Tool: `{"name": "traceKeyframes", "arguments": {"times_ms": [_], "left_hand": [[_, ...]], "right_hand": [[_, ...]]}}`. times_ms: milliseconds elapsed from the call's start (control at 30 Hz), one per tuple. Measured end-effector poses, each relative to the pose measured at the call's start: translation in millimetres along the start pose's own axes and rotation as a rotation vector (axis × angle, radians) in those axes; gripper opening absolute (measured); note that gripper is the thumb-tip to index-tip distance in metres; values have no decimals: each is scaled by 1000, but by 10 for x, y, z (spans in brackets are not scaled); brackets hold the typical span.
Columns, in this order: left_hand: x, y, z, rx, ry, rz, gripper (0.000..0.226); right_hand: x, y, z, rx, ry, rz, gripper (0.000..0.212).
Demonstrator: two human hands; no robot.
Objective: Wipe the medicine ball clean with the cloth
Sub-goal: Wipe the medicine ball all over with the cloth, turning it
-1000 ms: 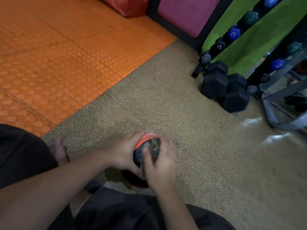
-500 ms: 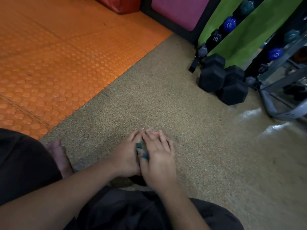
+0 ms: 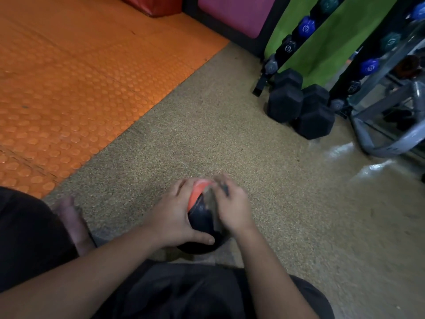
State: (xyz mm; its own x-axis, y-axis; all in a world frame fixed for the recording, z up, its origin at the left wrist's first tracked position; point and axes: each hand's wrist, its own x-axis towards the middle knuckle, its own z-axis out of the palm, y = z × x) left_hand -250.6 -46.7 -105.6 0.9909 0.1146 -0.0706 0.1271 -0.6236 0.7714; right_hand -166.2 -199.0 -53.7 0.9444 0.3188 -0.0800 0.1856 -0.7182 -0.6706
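Observation:
A black and orange medicine ball (image 3: 199, 210) rests on the speckled tan floor just in front of my legs. My left hand (image 3: 171, 217) cups its left side, fingers over the orange top and thumb along the lower black part. My right hand (image 3: 233, 203) lies on the ball's right side and is blurred with motion. A small dark cloth (image 3: 224, 188) shows between its fingers, pressed against the ball. Most of the cloth is hidden under that hand.
Two black hex dumbbells (image 3: 299, 107) lie on the floor at the right, below a rack of small coloured dumbbells (image 3: 305, 26). A grey metal frame (image 3: 386, 143) stands at the far right. An orange studded mat (image 3: 80, 77) covers the left. My bare foot (image 3: 71, 222) is at left.
Half a second ago both hands covered the ball's top. Now they have parted, exposing the orange and black surface, and my right hand has swept to the right side with the cloth.

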Motion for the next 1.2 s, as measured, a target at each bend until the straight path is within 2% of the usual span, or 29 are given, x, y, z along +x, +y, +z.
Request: {"name": "traceKeyframes", "arguments": {"times_ms": [33, 67, 100, 167, 233, 267, 300, 333, 367, 400, 467, 500, 533, 600, 633, 667, 700, 733, 767, 800, 867, 900, 933, 967, 1033, 1100, 1133, 1167, 1200], "left_hand": [[-3, 27, 21, 25, 10, 0, 156], [-1, 37, 36, 30, 15, 8, 155], [3, 27, 34, 19, 16, 18, 153], [25, -15, -18, -49, 23, 44, 138], [26, -46, -40, -110, 31, 83, 98], [24, -59, -43, -107, 34, 76, 90], [20, -56, -41, -90, 27, 54, 99], [29, -51, -20, -65, 18, 29, 117], [34, -28, -7, -33, 12, 4, 136], [32, 7, 5, -1, 16, -3, 150], [1, 72, 35, 59, 15, 4, 156], [-11, 88, 37, 70, 6, 2, 155], [-13, 96, 28, 70, -9, -3, 154], [50, -25, 50, 66, -34, 52, 140], [74, -102, 63, 105, -34, 124, 121], [103, -159, 62, 141, -35, 163, 100], [130, -193, 65, 129, -28, 165, 90], [130, -164, 55, 84, -27, 121, 94], [129, -107, 54, 46, -7, 76, 107], [120, -45, 36, 15, 1, 29, 124], [63, 63, 11, -43, 12, -22, 150], [47, 64, 2, -58, 18, -17, 155], [26, 41, -22, -65, 7, -10, 156], [25, 11, -47, -63, -7, 1, 157], [58, -61, -74, -69, -31, 39, 142], [69, -60, -121, -107, -39, 100, 97], [80, -71, -148, -137, -38, 103, 85], [89, -85, -153, -154, -36, 97, 86], [76, -72, -147, -130, -31, 91, 98]], "right_hand": [[147, 24, -59, 146, 43, 239, 17], [215, 0, -72, 192, 78, 381, 22], [205, -53, -37, 147, 104, 405, 26], [-74, -164, 180, -153, 160, 175, 35], [-538, -278, 345, -406, 149, -179, 52], [-677, -292, 367, -451, 121, -310, 55], [-671, -318, 310, -441, 79, -384, 55], [-528, -239, 261, -409, 47, -393, 53], [-364, -144, 203, -345, 14, -324, 49], [-148, -51, 119, -223, -3, -166, 43], [234, -12, -71, 60, 11, 247, 28], [335, -44, -102, 68, -7, 380, 26], [327, -108, -82, -13, 17, 424, 28], [10, -236, 165, -274, 160, 205, 34], [-266, -362, 297, -357, 200, 15, 39], [-520, -427, 399, -425, 214, -194, 47], [-652, -435, 452, -461, 186, -335, 52], [-604, -438, 407, -452, 120, -389, 55], [-444, -389, 337, -433, 67, -363, 54], [-228, -272, 271, -379, 29, -257, 52], [222, -105, 52, -162, 27, 99, 44], [385, -73, -24, -26, 13, 280, 42], [456, -69, -50, 41, -7, 380, 42], [404, -107, -37, 21, 7, 400, 40], [29, -184, 173, -165, 106, 194, 38], [-490, -381, 326, -380, 119, -181, 52], [-625, -395, 384, -439, 92, -324, 59], [-591, -368, 373, -442, 46, -387, 63], [-451, -303, 302, -424, 6, -380, 63]]}}
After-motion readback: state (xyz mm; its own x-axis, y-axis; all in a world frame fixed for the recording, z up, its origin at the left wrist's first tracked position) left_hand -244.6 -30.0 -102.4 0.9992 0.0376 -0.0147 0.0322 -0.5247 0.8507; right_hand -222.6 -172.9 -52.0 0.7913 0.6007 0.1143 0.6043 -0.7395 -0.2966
